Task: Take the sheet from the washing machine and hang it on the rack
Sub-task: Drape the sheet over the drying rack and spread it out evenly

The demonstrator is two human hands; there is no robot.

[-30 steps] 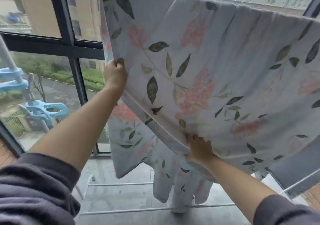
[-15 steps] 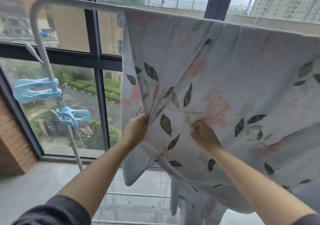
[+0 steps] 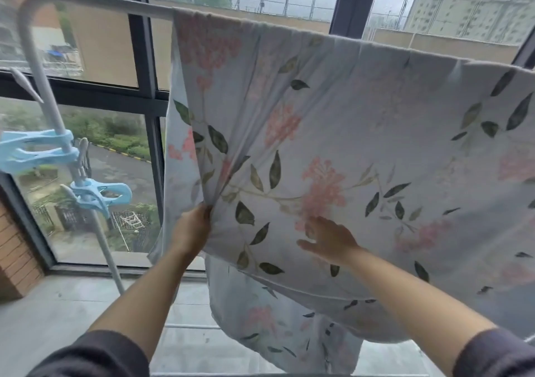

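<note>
Window (image 3: 139, 58) behind rack (image 3: 86, 0): sheet (image 3: 333, 145) draped over rack top bar; left hand (image 3: 192, 229), below rack, pinches a fold, likely to tug it straight; right hand (image 3: 330, 240), also below rack, spread flat on sheet, likely smoothing.

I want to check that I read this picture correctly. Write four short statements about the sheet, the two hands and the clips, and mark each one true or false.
1. The sheet hangs over the top bar of the rack. True.
2. The right hand grips a clip. False: it is open with its fingers spread at the sheet, and it holds nothing.
3. The left hand pinches a fold of the sheet. True.
4. The blue clips are fastened on the sheet. False: they sit on the rack's upright post, left of the sheet.
</note>
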